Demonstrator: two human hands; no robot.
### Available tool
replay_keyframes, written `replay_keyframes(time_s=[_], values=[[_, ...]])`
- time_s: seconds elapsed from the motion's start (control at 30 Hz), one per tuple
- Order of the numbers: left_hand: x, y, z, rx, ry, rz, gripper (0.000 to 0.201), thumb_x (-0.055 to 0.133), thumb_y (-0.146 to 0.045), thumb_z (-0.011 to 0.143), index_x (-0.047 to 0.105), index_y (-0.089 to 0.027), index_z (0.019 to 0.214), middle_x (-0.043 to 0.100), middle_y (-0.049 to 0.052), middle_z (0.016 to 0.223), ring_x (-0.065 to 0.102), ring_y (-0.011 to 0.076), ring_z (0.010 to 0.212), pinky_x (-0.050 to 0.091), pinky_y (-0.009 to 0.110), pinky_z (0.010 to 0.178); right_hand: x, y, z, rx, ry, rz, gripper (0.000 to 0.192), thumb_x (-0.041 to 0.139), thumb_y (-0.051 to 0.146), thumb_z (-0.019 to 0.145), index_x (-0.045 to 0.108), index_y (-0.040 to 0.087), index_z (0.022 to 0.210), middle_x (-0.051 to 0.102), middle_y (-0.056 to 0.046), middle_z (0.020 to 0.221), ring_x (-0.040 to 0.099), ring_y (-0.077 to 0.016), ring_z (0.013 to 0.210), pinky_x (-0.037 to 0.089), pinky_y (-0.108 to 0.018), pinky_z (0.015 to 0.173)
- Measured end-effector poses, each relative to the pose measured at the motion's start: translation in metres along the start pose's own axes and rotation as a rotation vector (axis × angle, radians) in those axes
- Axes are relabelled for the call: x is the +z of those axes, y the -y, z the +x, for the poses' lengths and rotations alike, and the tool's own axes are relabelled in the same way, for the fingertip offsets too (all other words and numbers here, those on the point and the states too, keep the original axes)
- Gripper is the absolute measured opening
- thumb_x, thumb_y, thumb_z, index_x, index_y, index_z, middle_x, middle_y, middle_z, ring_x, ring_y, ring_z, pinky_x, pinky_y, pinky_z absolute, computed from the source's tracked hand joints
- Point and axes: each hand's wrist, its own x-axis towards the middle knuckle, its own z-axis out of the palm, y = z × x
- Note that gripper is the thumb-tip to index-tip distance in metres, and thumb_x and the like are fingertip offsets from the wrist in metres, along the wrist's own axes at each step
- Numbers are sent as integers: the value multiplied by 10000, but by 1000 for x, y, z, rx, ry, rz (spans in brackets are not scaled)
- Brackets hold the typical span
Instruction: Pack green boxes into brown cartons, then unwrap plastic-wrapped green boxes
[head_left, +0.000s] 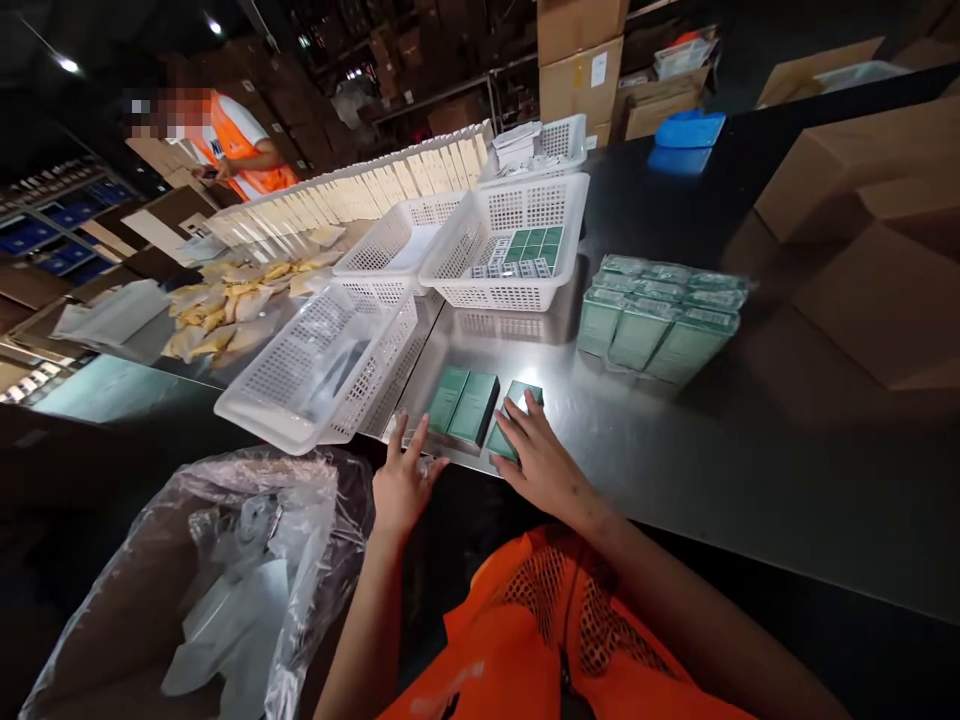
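My right hand point(536, 460) lies over a small green box point(501, 440) near the table's front edge, its fingers on the top and the thumb at the near side. Just left of that box, two more green boxes point(463, 405) lie side by side. My left hand point(401, 485) is at the table edge beside them, fingers spread. Bits of clear plastic film point(430, 465) show around its thumb and fingers; whether they are gripped I cannot tell. Farther right on the metal table stands a block of green boxes point(664, 315) in clear wrap.
A white basket point(499, 295) holds green and white boxes. Other white baskets point(300, 420) stand left and behind. Below left, a plastic-lined carton point(112, 590) contains discarded film. Yellowish bags point(225, 310), a blue tray point(688, 130) and brown cartons point(862, 180) surround the work area. A person point(244, 150) stands at back left.
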Motion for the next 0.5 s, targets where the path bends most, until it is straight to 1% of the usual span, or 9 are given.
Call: replay_keyframes(time_s=[0.07, 0.1, 0.13, 0.2, 0.3, 0.4, 0.5], values=[[-1, 0, 14, 42, 83, 46, 602, 587, -502, 961, 476, -315, 1522, 329, 128, 1670, 725, 278, 1067, 594, 292, 634, 3, 1, 12, -2, 36, 4, 614, 529, 352, 1016, 407, 61, 1543, 360, -193, 1613, 137, -449, 1539, 375, -664, 1170], [0, -1, 20, 73, 122, 49, 597, 573, -499, 968, 454, -335, 1530, 304, 113, 1681, 726, 274, 1071, 596, 296, 646, 5, 1, 16, -7, 40, 5, 638, 551, 381, 1009, 410, 61, 1543, 372, -202, 1604, 150, -463, 1532, 383, -671, 1160], [1, -3, 25, 105, 157, 43, 580, 559, -492, 978, 445, -357, 1530, 306, 96, 1682, 725, 268, 1077, 600, 299, 662, 6, 2, 21, -11, 36, 3, 649, 574, 411, 1003, 429, 71, 1536, 394, -207, 1588, 171, -473, 1525, 392, -675, 1151], [6, -6, 31, 146, 199, 25, 518, 527, -471, 999, 463, -397, 1508, 349, 64, 1666, 723, 257, 1090, 605, 307, 695, 10, 3, 26, -19, 7, -19, 608, 601, 442, 996, 510, 97, 1487, 452, -206, 1545, 219, -487, 1507, 407, -676, 1138], [13, -8, 31, 145, 182, 7, 433, 504, -435, 1017, 537, -418, 1448, 408, 47, 1636, 731, 243, 1071, 603, 308, 703, 15, 5, 29, -34, -47, -64, 510, 598, 419, 1004, 602, 107, 1407, 506, -209, 1491, 267, -498, 1485, 420, -683, 1122], [17, -8, 28, 133, 139, -3, 402, 511, -420, 1016, 582, -407, 1411, 446, 49, 1612, 745, 231, 1030, 591, 293, 677, 20, 8, 28, -43, -78, -93, 505, 597, 412, 1002, 613, 97, 1397, 514, -223, 1477, 279, -522, 1469, 424, -703, 1101], [18, -6, 27, 125, 113, -16, 384, 512, -410, 1018, 610, -392, 1389, 466, 54, 1596, 751, 221, 1006, 582, 277, 653, 23, 11, 27, -43, -93, -107, 499, 584, 403, 1007, 612, 92, 1397, 512, -227, 1480, 282, -522, 1466, 416, -704, 1104]])
